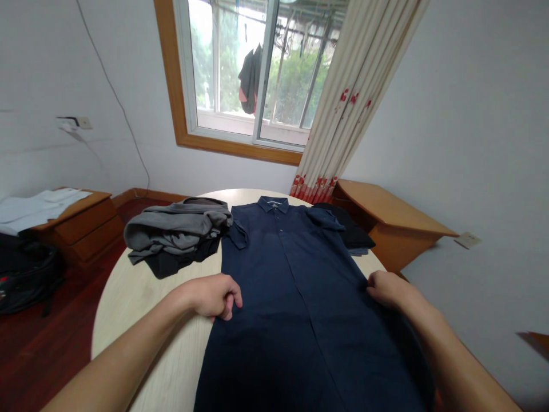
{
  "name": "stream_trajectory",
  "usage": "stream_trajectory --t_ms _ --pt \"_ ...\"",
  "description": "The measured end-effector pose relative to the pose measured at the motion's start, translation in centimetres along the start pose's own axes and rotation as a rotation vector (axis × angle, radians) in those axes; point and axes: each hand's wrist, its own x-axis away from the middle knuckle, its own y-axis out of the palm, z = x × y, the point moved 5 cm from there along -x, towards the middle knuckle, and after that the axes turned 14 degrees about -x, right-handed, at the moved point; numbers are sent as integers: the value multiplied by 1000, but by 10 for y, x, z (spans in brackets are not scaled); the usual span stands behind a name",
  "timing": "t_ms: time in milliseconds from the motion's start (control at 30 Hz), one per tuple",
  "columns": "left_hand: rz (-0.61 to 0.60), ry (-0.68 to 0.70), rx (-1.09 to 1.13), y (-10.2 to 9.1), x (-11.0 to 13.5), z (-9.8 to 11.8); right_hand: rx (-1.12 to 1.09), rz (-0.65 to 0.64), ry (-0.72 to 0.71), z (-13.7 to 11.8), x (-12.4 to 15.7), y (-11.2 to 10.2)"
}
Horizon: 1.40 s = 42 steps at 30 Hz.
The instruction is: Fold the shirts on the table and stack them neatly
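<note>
A dark navy short-sleeved shirt (274, 269) lies front up and spread out, its collar at the far end and its lower part running out of view at the bottom. Curled fingers of my left hand (218, 294) are closed at the shirt's left edge, below the left sleeve; the exact grip on the cloth is partly hidden. On the opposite side, my right hand (386, 289) pinches the right edge of the shirt. The cloth between both hands is nearly flat, with a few soft creases along the button line.
The shirt lies on a round pale table (124, 309). A heap of grey and black clothes (180, 226) sits at its left; dark folded clothes (349, 229) lie at the far right. Beyond stand a wooden desk (390, 206), a curtain (343, 103) and a small wooden cabinet (94, 229).
</note>
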Motion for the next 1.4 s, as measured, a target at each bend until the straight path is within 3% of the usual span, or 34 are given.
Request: stream_trajectory --t_ms 33,100,167,233,300,400,500,733,967,1100,1200,1300,1400 --pt "49 10 -15 -3 -2 3 42 33 -46 -15 1 -1" --pt "274 54 -72 -13 -9 10 48 98 -222 -57 1 -1" --pt "549 133 -152 -23 -16 16 -42 132 -480 -109 -2 5" --pt "707 199 -256 -24 -25 19 -145 134 -700 -157 -9 16" --pt "709 215 -375 -18 -36 18 -200 89 -768 -193 -23 32" --pt "575 135 -492 -5 -49 10 -238 25 -737 -219 -50 52" --pt "520 86 -543 1 -53 5 -276 6 -670 -213 -77 62" --pt "538 -19 -555 -9 -59 -4 -297 66 -491 -160 -130 56" --pt "509 -34 -521 -16 -55 -4 -391 215 -493 -149 -133 49" --pt "530 -26 -422 -53 -59 2 -493 325 -563 -147 -124 41" --pt "683 -83 -428 -98 -70 7 -531 358 -607 -146 -122 36" --pt "793 -214 -573 -136 -85 6 -563 354 -629 -146 -122 37" --pt "778 -311 -819 -158 -95 2 -594 344 -639 -144 -123 39"
